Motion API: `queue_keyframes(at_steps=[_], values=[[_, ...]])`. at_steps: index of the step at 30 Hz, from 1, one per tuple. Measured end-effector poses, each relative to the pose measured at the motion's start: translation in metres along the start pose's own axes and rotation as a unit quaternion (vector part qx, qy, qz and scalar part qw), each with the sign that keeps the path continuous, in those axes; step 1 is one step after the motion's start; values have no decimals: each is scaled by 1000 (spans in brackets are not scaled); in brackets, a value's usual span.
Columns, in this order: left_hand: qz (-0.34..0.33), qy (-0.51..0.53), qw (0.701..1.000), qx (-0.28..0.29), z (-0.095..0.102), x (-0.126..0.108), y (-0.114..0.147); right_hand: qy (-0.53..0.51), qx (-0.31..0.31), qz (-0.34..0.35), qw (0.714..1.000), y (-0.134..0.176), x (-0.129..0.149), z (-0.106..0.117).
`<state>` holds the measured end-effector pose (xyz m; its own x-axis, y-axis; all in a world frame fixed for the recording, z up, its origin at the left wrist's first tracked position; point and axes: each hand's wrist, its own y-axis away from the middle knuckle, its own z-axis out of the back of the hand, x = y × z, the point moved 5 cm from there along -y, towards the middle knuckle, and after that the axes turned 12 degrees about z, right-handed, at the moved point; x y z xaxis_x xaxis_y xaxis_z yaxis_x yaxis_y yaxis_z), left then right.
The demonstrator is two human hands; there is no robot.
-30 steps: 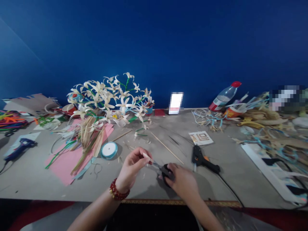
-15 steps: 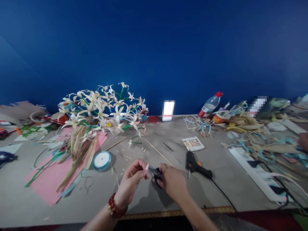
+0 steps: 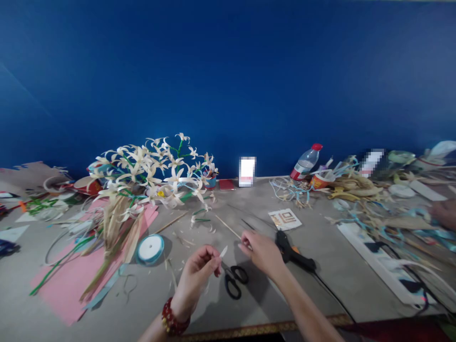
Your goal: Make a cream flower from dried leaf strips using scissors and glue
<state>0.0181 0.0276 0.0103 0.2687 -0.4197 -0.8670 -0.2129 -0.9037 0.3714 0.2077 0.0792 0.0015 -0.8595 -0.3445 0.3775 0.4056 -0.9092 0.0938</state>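
Left hand (image 3: 195,275) pinches a small pale petal strip (image 3: 223,251), tip upward, above the table (image 3: 320,294). Right hand (image 3: 261,249) hovers loosely curled and empty near the glue gun (image 3: 292,249); scissors (image 3: 233,280) lie flat between hands. Looks like trimming is finished; gluing likely calls for the gun.

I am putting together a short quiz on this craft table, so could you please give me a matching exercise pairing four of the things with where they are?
Things:
1. scissors
2. small pale strip
3. glue gun
4. ribbon spool

Places:
A. beside the pink paper, left of the left hand
B. pinched in the left hand's fingertips
C. flat on the table, between the two hands
D. just behind the right hand, cord trailing right

Pairs: 1-C, 2-B, 3-D, 4-A
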Motion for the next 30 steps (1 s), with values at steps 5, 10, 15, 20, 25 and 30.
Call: queue_keyframes(at_steps=[5,10,15,20,25,30], values=[[-8,12,1000,5,-2,-1,1,9,-46,-30,998,-20,-7,-1],[-16,-9,1000,-14,0,-8,4,-79,-79,8,994,5,-10,4],[-26,-73,997,1,-7,-12,3,-368,-56,80,924,45,26,-3],[-61,-169,984,3,-14,-10,7,-411,-84,112,901,58,58,3],[-93,-254,963,-17,-15,-14,18,-407,-63,95,906,52,57,2],[-74,-175,981,27,-15,-11,21,-485,-64,80,868,49,61,-6]])
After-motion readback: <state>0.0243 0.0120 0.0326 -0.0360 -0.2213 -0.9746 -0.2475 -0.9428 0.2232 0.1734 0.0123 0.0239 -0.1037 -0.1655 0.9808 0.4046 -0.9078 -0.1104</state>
